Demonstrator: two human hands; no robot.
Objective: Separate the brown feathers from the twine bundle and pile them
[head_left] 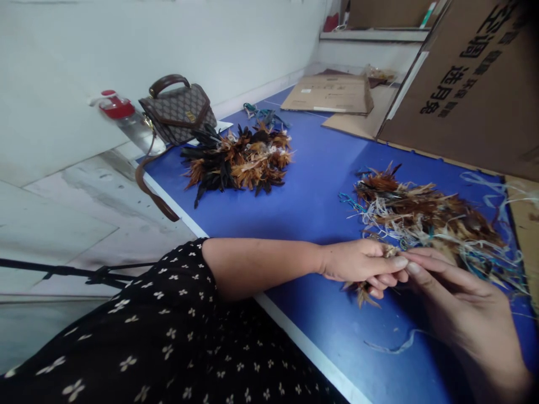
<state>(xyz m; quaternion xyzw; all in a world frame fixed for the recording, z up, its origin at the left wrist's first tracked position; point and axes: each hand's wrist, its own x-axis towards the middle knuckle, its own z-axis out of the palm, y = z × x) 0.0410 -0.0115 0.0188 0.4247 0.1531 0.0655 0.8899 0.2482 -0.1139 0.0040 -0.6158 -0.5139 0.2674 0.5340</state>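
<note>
My left hand (370, 265) is closed around a small bunch of brown feathers (362, 295), whose tips stick out below the fingers. At its thumb, my right hand (458, 297) pinches with thumb and forefinger, the two hands' fingertips meeting. What lies in that pinch is too small to make out. Just beyond both hands spreads a pile of brown feathers (421, 205) tangled with pale and blue-green strings. A thin pale strand (396, 349) lies on the blue tabletop (311, 185) below the hands.
Another heap of black and orange-brown feathers (248, 160) lies farther left. Behind it stand a patterned handbag (179, 115) and a red-capped bottle (126, 120). A large cardboard box (471, 95) rises at the right, with a flat cardboard piece (328, 94) at the back.
</note>
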